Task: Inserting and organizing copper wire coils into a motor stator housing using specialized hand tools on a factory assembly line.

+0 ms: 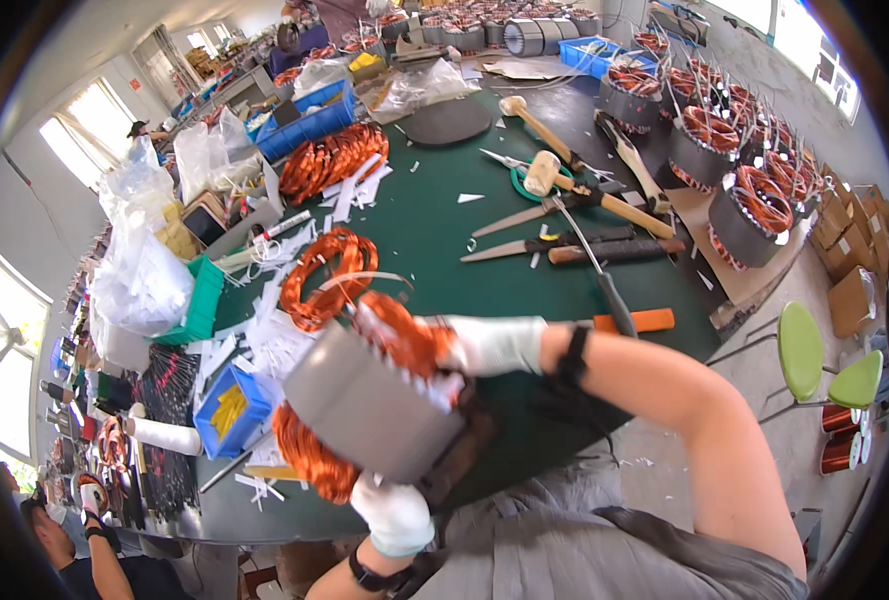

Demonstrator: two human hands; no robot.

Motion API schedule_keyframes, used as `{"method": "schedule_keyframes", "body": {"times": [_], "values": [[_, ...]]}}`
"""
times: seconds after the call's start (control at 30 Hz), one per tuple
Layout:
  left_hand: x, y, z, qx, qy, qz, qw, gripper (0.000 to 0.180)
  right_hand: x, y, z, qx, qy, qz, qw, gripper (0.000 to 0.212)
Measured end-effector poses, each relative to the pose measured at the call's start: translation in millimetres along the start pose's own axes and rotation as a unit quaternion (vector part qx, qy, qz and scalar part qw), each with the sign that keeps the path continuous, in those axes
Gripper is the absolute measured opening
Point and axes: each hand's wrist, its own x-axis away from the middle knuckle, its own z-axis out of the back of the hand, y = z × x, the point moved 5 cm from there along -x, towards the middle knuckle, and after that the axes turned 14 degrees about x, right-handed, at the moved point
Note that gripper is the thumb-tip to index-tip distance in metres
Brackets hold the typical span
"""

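Note:
A grey cylindrical motor stator [370, 400] is tilted over the near edge of the green-topped table, copper windings bulging from both ends. My left hand [393, 515], in a white glove, grips its lower end by the copper winding. At the upper end, my gloved right hand [490, 345] is closed against the other copper winding [405, 335]; its fingertips are partly hidden and blurred. Just beyond the stator lies a loose ring of copper coils [353, 245]. White paper strips [275, 335] are scattered to the left of it.
Mallets [542, 173], shears [510, 250] and an orange-handled tool [645, 320] lie across the table. A blue bin [250, 405] with yellow pieces stands at left. More stators [750, 220] line the far right; a green chair [800, 345] is beyond the edge. Another person [60, 540] works at lower left.

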Motion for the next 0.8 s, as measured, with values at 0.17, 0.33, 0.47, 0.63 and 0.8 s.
{"method": "schedule_keyframes", "body": {"times": [0.17,0.33,0.47,0.63,0.8], "values": [[-9.0,2.9,5.7,-0.046,-0.036,-0.175,0.983,0.028,6.0,-28.1,54.2,0.440,0.262,-0.045,0.858,0.035],[-16.7,5.7,72.4,0.100,-0.018,-0.145,0.984,0.029,105.7,-80.4,58.8,0.526,0.218,-0.056,0.820,0.014],[-33.9,-8.4,97.1,0.220,0.008,-0.055,0.974,0.020,167.1,-52.6,62.4,0.595,0.164,-0.104,0.780,0.021],[-45.6,0.9,84.1,0.335,-0.008,0.003,0.942,0.020,163.8,-79.1,102.2,0.607,0.227,-0.078,0.757,0.023],[-51.6,7.5,70.2,0.331,-0.022,-0.029,0.943,0.004,185.1,-16.3,171.0,0.631,0.173,-0.246,0.715,0.037]]}}
